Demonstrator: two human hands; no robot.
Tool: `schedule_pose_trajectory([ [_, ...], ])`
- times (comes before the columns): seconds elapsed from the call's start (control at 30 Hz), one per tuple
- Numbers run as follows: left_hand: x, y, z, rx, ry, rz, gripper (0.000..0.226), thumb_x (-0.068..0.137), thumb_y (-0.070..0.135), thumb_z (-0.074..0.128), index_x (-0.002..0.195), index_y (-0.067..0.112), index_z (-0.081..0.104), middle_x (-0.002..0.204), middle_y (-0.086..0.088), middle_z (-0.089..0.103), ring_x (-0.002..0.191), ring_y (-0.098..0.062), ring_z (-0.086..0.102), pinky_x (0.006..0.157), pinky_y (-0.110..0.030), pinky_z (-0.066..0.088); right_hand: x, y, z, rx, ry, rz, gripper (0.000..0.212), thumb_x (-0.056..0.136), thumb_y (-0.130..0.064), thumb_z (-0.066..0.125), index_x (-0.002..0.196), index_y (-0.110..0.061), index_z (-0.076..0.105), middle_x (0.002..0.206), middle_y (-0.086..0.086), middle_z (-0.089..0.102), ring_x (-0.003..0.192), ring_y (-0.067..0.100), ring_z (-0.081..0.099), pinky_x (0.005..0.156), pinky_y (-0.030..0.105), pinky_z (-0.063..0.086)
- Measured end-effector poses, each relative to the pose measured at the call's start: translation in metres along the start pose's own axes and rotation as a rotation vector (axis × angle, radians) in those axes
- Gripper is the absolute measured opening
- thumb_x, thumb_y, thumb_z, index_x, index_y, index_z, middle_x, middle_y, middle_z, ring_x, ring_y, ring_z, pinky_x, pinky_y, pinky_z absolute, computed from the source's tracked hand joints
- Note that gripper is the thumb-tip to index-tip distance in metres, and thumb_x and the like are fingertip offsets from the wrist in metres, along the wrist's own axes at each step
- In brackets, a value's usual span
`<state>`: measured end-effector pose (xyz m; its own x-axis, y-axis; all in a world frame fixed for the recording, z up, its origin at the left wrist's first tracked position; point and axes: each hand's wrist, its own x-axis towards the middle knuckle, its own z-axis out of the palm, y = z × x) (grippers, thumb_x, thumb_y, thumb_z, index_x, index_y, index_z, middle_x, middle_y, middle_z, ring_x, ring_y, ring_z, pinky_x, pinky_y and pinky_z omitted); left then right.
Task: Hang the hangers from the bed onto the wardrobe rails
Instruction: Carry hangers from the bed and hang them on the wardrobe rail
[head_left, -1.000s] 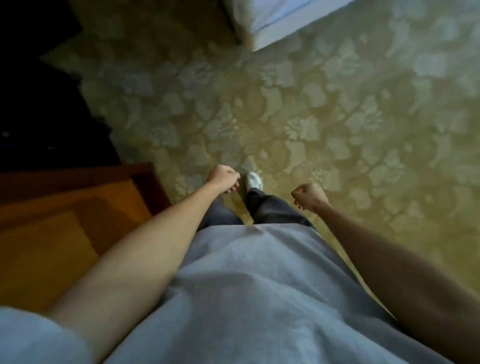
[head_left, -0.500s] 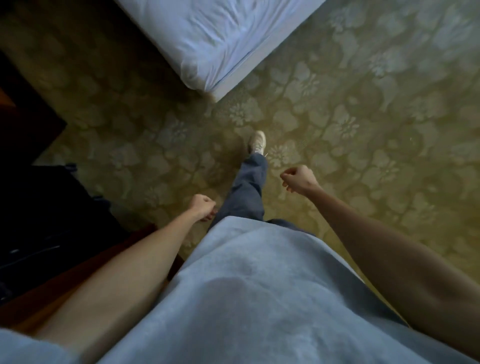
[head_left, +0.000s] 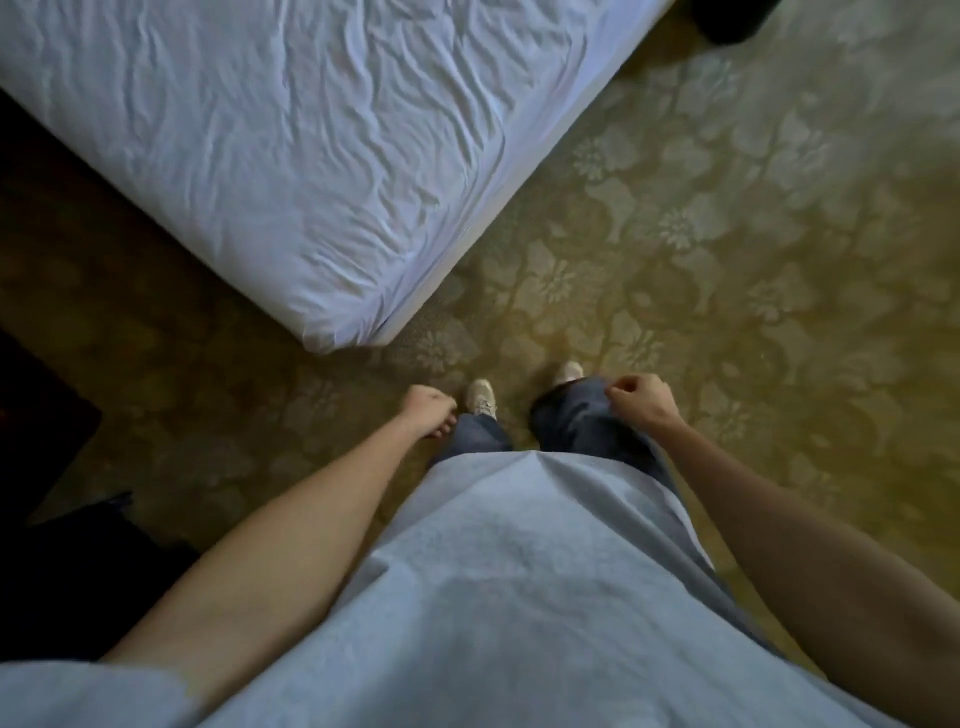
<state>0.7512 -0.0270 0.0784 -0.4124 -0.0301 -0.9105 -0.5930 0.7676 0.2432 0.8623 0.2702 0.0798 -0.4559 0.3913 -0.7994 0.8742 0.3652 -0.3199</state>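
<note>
Item: approach to bed (head_left: 291, 156), no hangers seen in view; none on visible corner of mattress, presumably further up, out of frame (judged).
Grip L: left hand (head_left: 428, 413) loosely curled, nothing held.
Grip R: right hand (head_left: 644, 402) loosely curled, nothing held, beside trouser leg.
Relation: bed corner lies ahead-left; L hand nearer. Hanger axis: cannot be told.
Wardrobe rails: not in view.
Room: patterned carpet (head_left: 727, 260); dark furniture (head_left: 47, 405) at left edge.
</note>
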Motion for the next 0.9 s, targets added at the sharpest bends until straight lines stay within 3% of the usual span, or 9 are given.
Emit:
schedule_pose_trajectory([
  [0.2,0.040,0.230,0.030,0.101,-0.068,0.232,0.016,0.098,0.019,0.059,0.096,0.009,0.071,0.080,-0.004,0.072,0.061,-0.011,0.062,0.050,-0.018,0.047,0.076,0.056,-0.121,0.005,0.055,0.194,0.025,0.090,-0.018,0.060,0.072,-0.010,0.076,0.067,0.006,0.073,0.063,0.025,0.068,0.068,0.035,0.058],
  [0.3,0.066,0.328,0.038,0.091,-0.028,0.248,0.017,0.098,0.020,0.059,0.096,0.010,0.072,0.079,-0.003,0.072,0.064,-0.012,0.064,0.055,-0.021,0.049,0.127,0.062,-0.183,-0.005,0.017,0.245,0.031,0.091,-0.018,0.061,0.062,-0.012,0.070,0.059,0.005,0.068,0.055,0.022,0.062,0.054,0.027,0.048],
  [0.4,0.078,0.391,0.038,0.025,0.016,0.178,0.016,0.098,0.017,0.059,0.094,0.006,0.070,0.078,-0.008,0.071,0.060,-0.014,0.061,0.052,-0.023,0.049,0.174,0.043,-0.244,-0.043,-0.010,0.236,0.036,0.088,-0.017,0.061,0.053,-0.014,0.063,0.055,0.005,0.063,0.058,0.024,0.060,0.056,0.030,0.044],
  [0.53,0.084,0.424,0.026,0.012,0.067,0.063,0.018,0.095,0.017,0.059,0.085,0.006,0.070,0.078,-0.011,0.072,0.062,-0.020,0.063,0.056,-0.028,0.049,0.237,-0.026,-0.309,-0.044,-0.034,0.136,0.027,0.087,-0.020,0.060,0.069,-0.003,0.071,0.069,0.013,0.072,0.068,0.031,0.068,0.068,0.041,0.058],
  [0.7,0.089,0.426,0.011,-0.069,0.118,-0.120,0.019,0.096,0.017,0.059,0.087,0.005,0.071,0.067,-0.005,0.068,0.057,-0.018,0.061,0.051,-0.024,0.045,0.305,-0.145,-0.360,-0.038,-0.061,-0.084,0.029,0.088,-0.021,0.060,0.089,0.005,0.072,0.080,0.020,0.074,0.064,0.024,0.063,0.074,0.050,0.060],
  [0.8,0.102,0.422,0.007,-0.147,0.135,-0.219,0.022,0.094,0.016,0.059,0.077,0.005,0.071,0.053,-0.004,0.066,0.051,-0.023,0.059,0.053,-0.024,0.047,0.338,-0.215,-0.379,-0.091,-0.088,-0.206,0.022,0.090,-0.019,0.060,0.089,-0.003,0.075,0.082,0.017,0.075,0.071,0.026,0.069,0.076,0.047,0.063],
  [0.9,0.119,0.429,0.001,-0.222,0.147,-0.290,0.025,0.094,0.014,0.059,0.071,0.008,0.068,0.057,-0.007,0.065,0.047,-0.023,0.056,0.050,-0.023,0.043,0.367,-0.272,-0.391,-0.169,-0.144,-0.270,0.019,0.091,-0.016,0.059,0.091,-0.008,0.076,0.084,0.013,0.075,0.077,0.029,0.072,0.075,0.044,0.063],
])
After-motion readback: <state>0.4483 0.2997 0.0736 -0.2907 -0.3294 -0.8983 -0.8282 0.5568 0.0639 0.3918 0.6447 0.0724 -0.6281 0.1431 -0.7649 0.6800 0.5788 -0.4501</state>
